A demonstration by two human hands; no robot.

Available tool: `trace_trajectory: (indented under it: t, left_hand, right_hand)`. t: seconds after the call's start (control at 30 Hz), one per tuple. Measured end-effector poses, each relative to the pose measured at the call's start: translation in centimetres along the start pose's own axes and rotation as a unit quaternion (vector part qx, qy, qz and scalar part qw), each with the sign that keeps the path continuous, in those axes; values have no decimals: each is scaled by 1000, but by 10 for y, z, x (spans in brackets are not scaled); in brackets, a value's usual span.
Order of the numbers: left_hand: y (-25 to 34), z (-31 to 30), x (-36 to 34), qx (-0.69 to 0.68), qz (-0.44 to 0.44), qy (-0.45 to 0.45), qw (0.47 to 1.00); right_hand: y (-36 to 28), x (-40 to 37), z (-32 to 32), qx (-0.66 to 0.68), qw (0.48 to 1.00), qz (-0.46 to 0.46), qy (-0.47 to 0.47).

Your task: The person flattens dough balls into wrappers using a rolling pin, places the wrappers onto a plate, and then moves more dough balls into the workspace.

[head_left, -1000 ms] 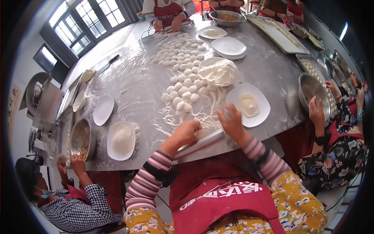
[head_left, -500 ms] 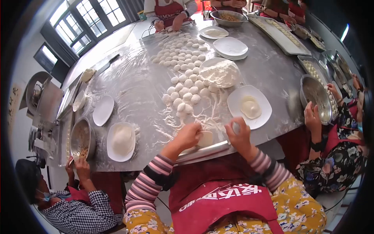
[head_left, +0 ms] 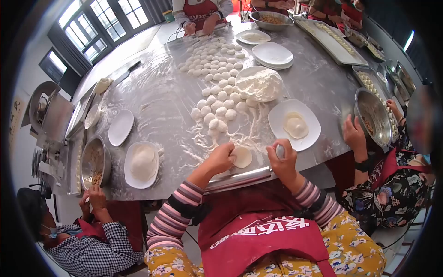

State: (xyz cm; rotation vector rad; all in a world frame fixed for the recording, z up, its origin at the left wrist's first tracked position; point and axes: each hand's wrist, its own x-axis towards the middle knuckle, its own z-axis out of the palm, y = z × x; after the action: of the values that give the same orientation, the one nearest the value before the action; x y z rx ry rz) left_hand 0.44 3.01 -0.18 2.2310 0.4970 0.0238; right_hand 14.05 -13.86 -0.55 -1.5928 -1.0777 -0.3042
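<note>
My left hand pinches the left edge of a flat dough round near the table's front edge. Right of it, my right hand is closed around a pale rod, whose rounded end shows above the fingers. The rod is apart from the dough round. Many floured dough pieces are spread beyond my hands, beside a plate heaped with flour. Rolled wrappers rest on a square white plate ahead of my right hand.
A long metal bar runs along the front edge. At left are a plate of wrappers, an empty plate and a filling bowl. Co-workers sit at both sides and across; another bowl is at right.
The dough round now lies flat with its full face showing; before, it was partly lifted and seen tilted. The right co-worker's hand has moved left, away from the bowl.
</note>
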Motion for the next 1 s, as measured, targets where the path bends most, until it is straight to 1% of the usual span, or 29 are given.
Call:
trace_trajectory:
  t: [0.03,0.07,0.1,0.13,0.17,0.23,0.3,0.37,0.4,0.43,0.47,0.5,0.53,0.57,0.63,0.67,0.73,0.77,0.8,0.83,0.9,0.93,0.97,1.0]
  left_hand:
    - [-2,4,-3,-47,-15,-19,999]
    - [3,7,-5,-45,-16,-27,999]
    - [13,7,-3,1,-4,-1,1000]
    - [20,5,0,47,10,28,998]
    - [22,4,5,51,13,27,998]
    - [17,3,17,41,3,-2,999]
    - [12,1,18,56,18,-2,998]
    - [7,3,12,66,25,-4,997]
    - [10,1,3,-7,-18,-11,1000]
    - [11,-1,-3,-77,-61,-17,995]
    - [7,1,-7,-77,-63,-18,995]
    - [4,4,-12,-46,-25,-2,999]
    - [4,7,-14,-14,14,12,1000]
    - [6,7,-12,-9,15,7,1000]
    - [11,3,-8,46,-23,28,998]
    - [14,-1,-5,33,-25,47,998]
    - [10,-3,-1,23,-37,35,998]
    - [8,-3,1,8,-48,23,999]
    - [9,-2,-2,43,-21,22,999]
    - [10,-1,-4,44,-15,23,999]
    - [12,2,-3,11,16,44,999]
    - [9,3,3,-45,13,41,998]
    - [11,4,15,-41,22,33,998]
    - [14,4,27,-83,23,15,996]
  right_hand:
    - [-2,-5,-2,9,1000,3,16]
    - [10,2,10,-69,996,-51,12]
    - [17,17,24,-70,996,-48,17]
    - [20,33,40,-34,999,-34,19]
    - [22,40,47,1,1000,-20,20]
    - [22,38,47,1,1000,-19,23]
    - [17,31,37,0,1000,-24,15]
    - [3,6,7,-135,986,-92,1]
    - [-4,-5,-1,-134,987,-93,-5]
    - [-9,-14,-8,-58,998,-32,2]
    - [-11,-18,-10,17,999,31,11]
    - [-8,-15,-7,16,999,35,12]
    - [-1,-4,2,-77,996,-37,0]
    - [8,10,12,-169,979,-109,-11]
    - [19,39,45,-10,999,-26,26]
    - [21,42,51,-8,999,-22,31]
    - [24,50,59,28,1000,-1,2]
    - [24,45,54,28,1000,-3,3]
    - [24,33,42,-8,999,-31,-8]
    - [23,22,30,-45,997,-59,-16]
    - [11,1,4,-93,991,-93,-19]
    - [4,-7,-7,-91,990,-108,-31]
    - [-3,-13,-17,-89,988,-120,-43]
    - [-8,-17,-23,-96,988,-117,-34]
